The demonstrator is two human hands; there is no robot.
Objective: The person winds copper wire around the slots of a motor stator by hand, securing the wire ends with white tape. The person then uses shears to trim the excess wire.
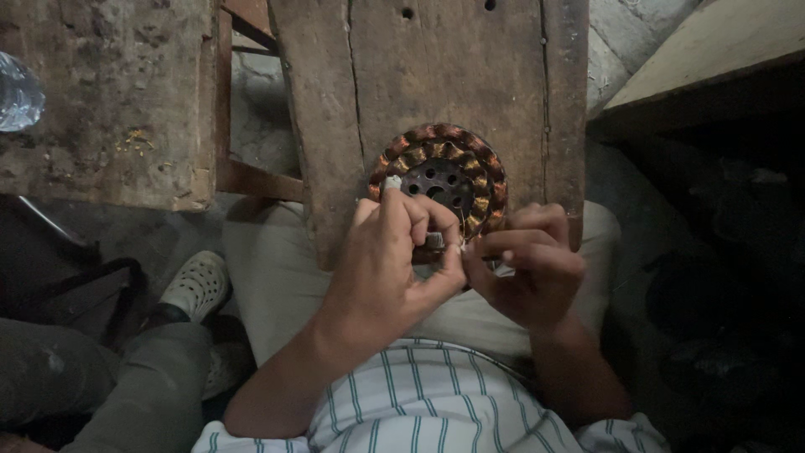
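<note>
A round motor stator (444, 172) with copper wire coils around a perforated metal core lies on a worn wooden plank (436, 75) across my lap. My left hand (394, 260) rests at the stator's near edge, thumb and fingers pinched on a small metal piece (434, 242). One fingertip of that hand has a pale wrap on it. My right hand (528, 264) sits right beside it, fingers curled and pinching a thin wire at the same spot. The near rim of the stator is hidden by both hands.
A rough wooden table (109, 101) stands at the left with a clear plastic bottle (17, 92) at its edge. Another person's leg and white perforated shoe (197, 285) are at lower left. Pale boards (704, 50) lie upper right; the right side is dark.
</note>
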